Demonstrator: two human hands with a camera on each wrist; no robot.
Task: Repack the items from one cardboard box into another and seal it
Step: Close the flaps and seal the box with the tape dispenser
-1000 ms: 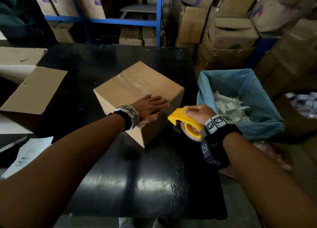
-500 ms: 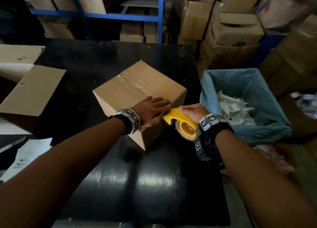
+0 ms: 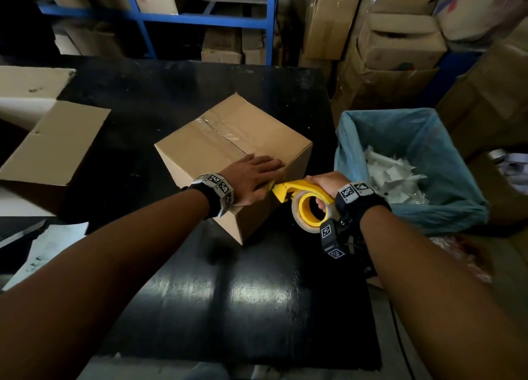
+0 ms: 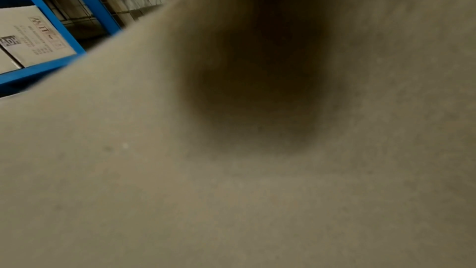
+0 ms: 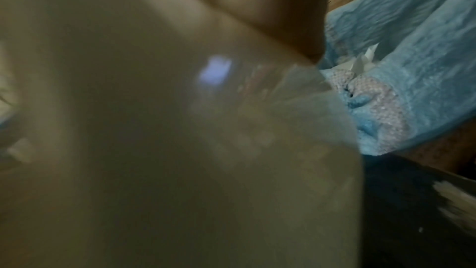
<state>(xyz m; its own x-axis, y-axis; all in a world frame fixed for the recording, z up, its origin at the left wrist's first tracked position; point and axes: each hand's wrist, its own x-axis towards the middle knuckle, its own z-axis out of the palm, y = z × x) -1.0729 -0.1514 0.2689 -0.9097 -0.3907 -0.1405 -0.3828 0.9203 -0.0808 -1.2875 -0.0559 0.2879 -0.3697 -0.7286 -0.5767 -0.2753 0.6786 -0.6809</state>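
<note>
Fingers (image 3: pixel 270 163) of the left hand (image 3: pixel 251 179) lie flat, together, on the closed box (image 3: pixel 228 148) mid-table (image 3: pixel 257 294); right hand (image 3: pixel 324 183) grips the tape dispenser (image 3: pixel 303 198), now touching the box's near corner. Bin (image 3: pixel 357 139) right of box.

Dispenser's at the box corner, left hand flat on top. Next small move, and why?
Probably pull the tape dispenser down the near side of the box to anchor the tape end. The right hand grips it with its nose at the top edge, the left hand presses the lid there, and the seam already carries tape.
</note>
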